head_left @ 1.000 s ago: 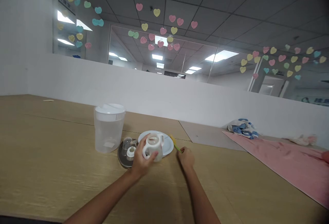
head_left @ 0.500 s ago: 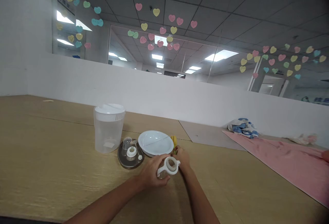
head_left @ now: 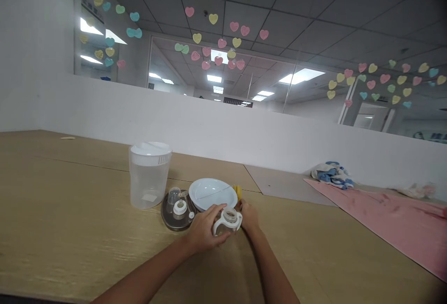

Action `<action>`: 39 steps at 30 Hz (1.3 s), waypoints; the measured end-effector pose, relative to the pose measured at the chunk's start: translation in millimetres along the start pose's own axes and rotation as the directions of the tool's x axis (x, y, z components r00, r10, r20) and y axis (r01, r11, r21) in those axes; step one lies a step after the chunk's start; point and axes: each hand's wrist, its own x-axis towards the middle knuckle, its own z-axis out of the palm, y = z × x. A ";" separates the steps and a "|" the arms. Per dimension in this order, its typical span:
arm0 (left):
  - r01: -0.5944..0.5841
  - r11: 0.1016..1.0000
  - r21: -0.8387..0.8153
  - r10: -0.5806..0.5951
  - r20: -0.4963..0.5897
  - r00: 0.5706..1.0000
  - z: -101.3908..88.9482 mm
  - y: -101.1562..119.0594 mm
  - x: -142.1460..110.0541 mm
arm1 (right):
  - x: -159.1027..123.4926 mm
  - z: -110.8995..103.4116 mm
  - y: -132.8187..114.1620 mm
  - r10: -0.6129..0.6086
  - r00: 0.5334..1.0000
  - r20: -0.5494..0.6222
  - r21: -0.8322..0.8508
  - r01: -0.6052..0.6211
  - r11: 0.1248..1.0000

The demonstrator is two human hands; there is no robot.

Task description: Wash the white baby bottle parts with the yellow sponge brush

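Note:
My left hand (head_left: 206, 229) is wrapped round a clear baby bottle (head_left: 228, 222) with a white two-handled collar. The bottle has no cap on and its mouth tilts up towards me. Close behind its right side is my right hand (head_left: 248, 215), fingers curled in and partly hidden. A yellow object (head_left: 238, 191) shows just beyond those fingertips; its kind and whether they grip it are unclear. Left of the bottle, a dark tray (head_left: 171, 224) carries a white ring-shaped collar (head_left: 179, 207), a clear dome cap (head_left: 173, 196) and a small white-tipped piece (head_left: 192, 215).
White bowls or plates (head_left: 211, 193) sit stacked just beyond my hands. A tall translucent lidded bucket (head_left: 148, 180) stands behind the tray. Rightwards lie a pink cloth (head_left: 380, 220) and a crumpled blue-and-white cloth (head_left: 332, 174) by the wall (head_left: 209, 127).
The bottle has turned so more of its neck faces up and its side handle shows. My right hand has shifted slightly beside it. The view has tipped a little.

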 end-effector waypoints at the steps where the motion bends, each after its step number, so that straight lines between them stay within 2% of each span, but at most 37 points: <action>1: 0.004 1.000 0.016 -0.004 0.005 1.000 -0.5 -1.2 -0.2 | 0.9 0.4 0.7 0.033 0.999 -0.022 0.019 -0.032 0.999; 4: -0.048 0.998 0.030 0.048 -0.008 0.999 -5.7 -5.9 0.1 | 4.2 0.9 4.2 0.143 0.986 -0.083 0.077 -0.137 0.988; 6: -0.086 0.995 0.046 0.090 -0.090 0.992 -12.3 -10.5 1.3 | 6.0 1.4 6.2 0.166 0.975 -0.150 0.173 -0.140 0.975; 9: -0.057 0.988 0.141 0.090 -0.237 0.967 -23.1 -18.0 4.3 | 7.0 3.1 4.7 0.076 0.959 -0.274 0.376 0.033 0.926; 12: 0.001 0.965 0.263 0.069 -0.256 0.964 -29.2 -22.4 7.0 | 6.4 5.1 -1.8 -0.080 0.940 -0.332 0.475 0.239 0.847; 14: 0.036 0.942 0.332 0.050 -0.247 0.968 -31.4 -23.9 8.7 | 6.4 5.8 -5.8 -0.170 0.935 -0.310 0.492 0.311 0.813; 17: 0.147 0.906 0.397 -0.020 -0.307 0.951 -37.0 -28.7 12.0 | 9.1 4.9 -7.3 -0.230 0.942 -0.244 0.499 0.325 0.804; 20: 0.309 0.874 0.376 -0.131 -0.430 0.893 -46.7 -39.1 15.0 | 15.8 -0.4 -7.8 -0.221 0.954 -0.202 0.480 0.293 0.827; 22: 0.399 0.850 0.345 -0.215 -0.465 0.859 -52.6 -47.1 15.9 | 21.9 -6.7 -11.4 -0.255 0.952 -0.168 0.412 0.302 0.859; 26: 0.545 0.767 0.339 -0.404 -0.405 0.820 -56.5 -59.1 14.8 | 38.0 -17.1 -26.1 -0.342 0.938 -0.058 0.238 0.346 0.908; 32: 0.619 0.674 0.403 -0.514 -0.346 0.785 -50.9 -67.8 14.5 | 57.4 -6.0 -42.0 -0.434 0.896 0.095 0.249 0.401 0.881; 35: 0.599 0.642 0.479 -0.513 -0.313 0.799 -49.7 -69.1 15.0 | 58.6 0.4 -44.6 -0.443 0.888 0.126 0.248 0.404 0.880; 39: 0.522 0.633 0.571 -0.479 -0.241 0.844 -49.3 -68.1 13.9 | 58.5 -1.1 -41.9 -0.408 0.907 0.107 0.245 0.374 0.895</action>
